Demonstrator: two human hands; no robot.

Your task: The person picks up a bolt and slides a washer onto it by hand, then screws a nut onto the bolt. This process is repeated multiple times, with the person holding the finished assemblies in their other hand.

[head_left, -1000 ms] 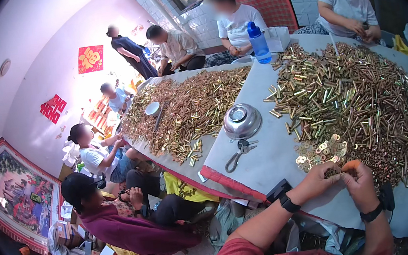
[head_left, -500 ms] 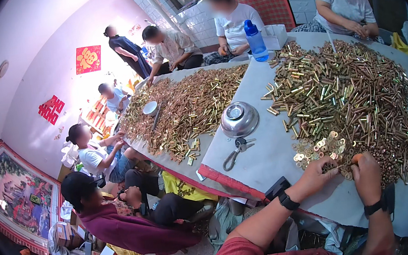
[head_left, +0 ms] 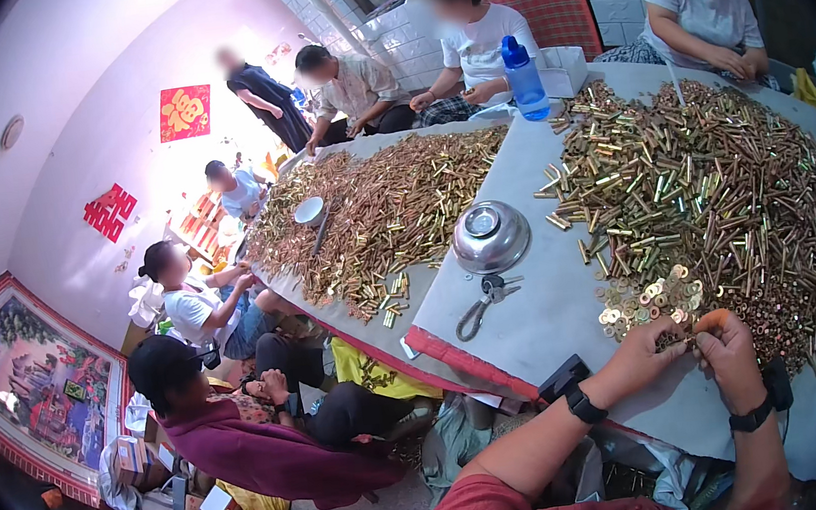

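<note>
At the near edge of a heap of brass-coloured metal tubes (head_left: 692, 182), my two hands meet fingertip to fingertip. My left hand (head_left: 641, 359) is curled around small brassy parts that show at its fingertips; their exact kind is too small to tell. My right hand (head_left: 729, 354), with an orange cover on one finger, is pinched against the left fingertips; what it holds is hidden. Just beyond my left hand lies a loose pile of flat gold-coloured washers (head_left: 650, 300). Small nuts (head_left: 783, 318) lie thick on the heap beside my right hand.
An upturned steel bowl (head_left: 492, 237) and keys on a loop (head_left: 482, 305) lie on the grey table cover (head_left: 443, 296). A blue bottle (head_left: 525, 80) stands farther back. A second heap (head_left: 381, 198) with a white bowl (head_left: 308, 211) spreads left. Several people sit around the tables.
My right hand has come from the washers and nuts to my left hand, and their fingertips now touch. The whole view has shifted slightly. A seated person at the back has raised a hand.
</note>
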